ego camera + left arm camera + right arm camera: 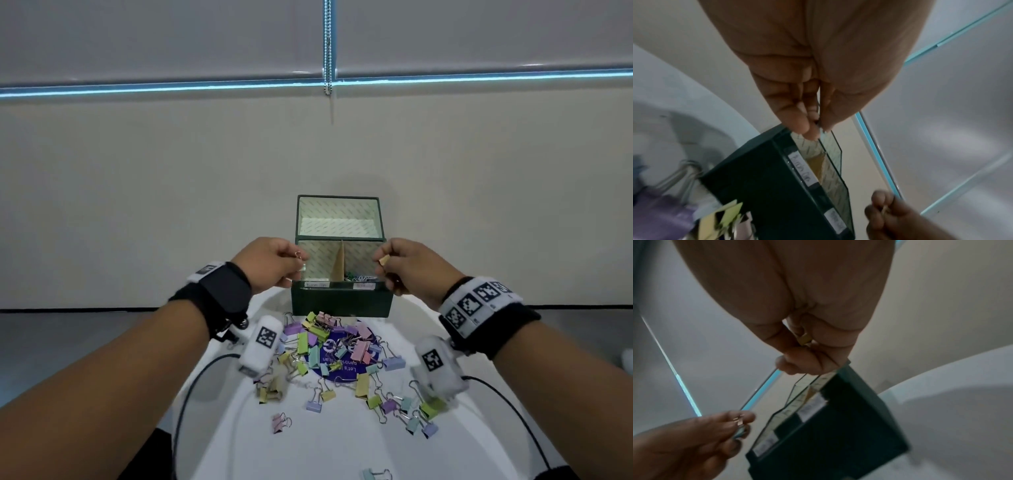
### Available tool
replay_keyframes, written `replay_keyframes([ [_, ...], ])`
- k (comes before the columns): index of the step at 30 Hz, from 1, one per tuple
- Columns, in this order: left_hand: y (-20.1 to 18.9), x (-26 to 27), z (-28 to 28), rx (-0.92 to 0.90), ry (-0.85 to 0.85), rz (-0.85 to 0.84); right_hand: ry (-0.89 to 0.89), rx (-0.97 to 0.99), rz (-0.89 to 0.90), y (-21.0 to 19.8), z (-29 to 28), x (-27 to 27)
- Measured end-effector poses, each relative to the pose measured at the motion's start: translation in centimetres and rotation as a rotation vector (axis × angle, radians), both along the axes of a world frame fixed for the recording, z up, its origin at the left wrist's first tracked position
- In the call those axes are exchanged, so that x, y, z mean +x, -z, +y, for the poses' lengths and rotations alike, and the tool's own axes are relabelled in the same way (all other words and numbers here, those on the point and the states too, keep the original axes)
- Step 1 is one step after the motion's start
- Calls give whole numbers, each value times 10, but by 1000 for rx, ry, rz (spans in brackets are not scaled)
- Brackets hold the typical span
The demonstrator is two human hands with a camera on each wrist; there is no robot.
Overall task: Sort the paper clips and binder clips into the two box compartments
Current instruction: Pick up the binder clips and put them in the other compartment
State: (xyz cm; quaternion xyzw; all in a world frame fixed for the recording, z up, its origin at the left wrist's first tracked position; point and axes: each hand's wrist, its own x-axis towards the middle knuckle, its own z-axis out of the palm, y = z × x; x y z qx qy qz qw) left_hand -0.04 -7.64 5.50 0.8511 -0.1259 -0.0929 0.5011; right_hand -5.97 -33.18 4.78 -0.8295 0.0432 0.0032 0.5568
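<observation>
I am pinching one clip per hand, left hand (pixel 270 262) and right hand (pixel 409 265), above the dark green two-compartment cardboard box (pixel 340 301); many pastel metal binder clips (pixel 342 356) are lying unsorted before the box.

A plain cream wall (pixel 171 205) is seen behind a white table (pixel 342 445). Grey roller blinds (pixel 154 34) hang above, edged by a bright cyan strip (pixel 171 89), with a bead chain (pixel 327 44) between them.

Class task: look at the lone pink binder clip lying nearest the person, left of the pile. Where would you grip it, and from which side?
Pinch the pink binder clip across its folded body, coming from above. Its wire handles stick out to the right, and nothing crowds it.
</observation>
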Motion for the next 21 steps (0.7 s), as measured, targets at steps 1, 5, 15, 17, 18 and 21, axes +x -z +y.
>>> replay_keyframes([
  [1,0,3,-8,14,-11,-36,-1,-33,-2,-4,9,7],
  [5,1,13,-23,61,-37,-124,-21,-245,-26,-15,49,33],
  [15,4,4,34,564,61,-434,-199,-503,-161,-26,65,36],
  [17,10,-2,47,705,140,-397,-151,-465,-262,-20,47,23],
  [18,14,-5,51,775,176,-370,-148,-473,-292,-14,38,16],
  [21,27,-12,56,910,251,-285,-215,-559,-251,6,13,-5],
])
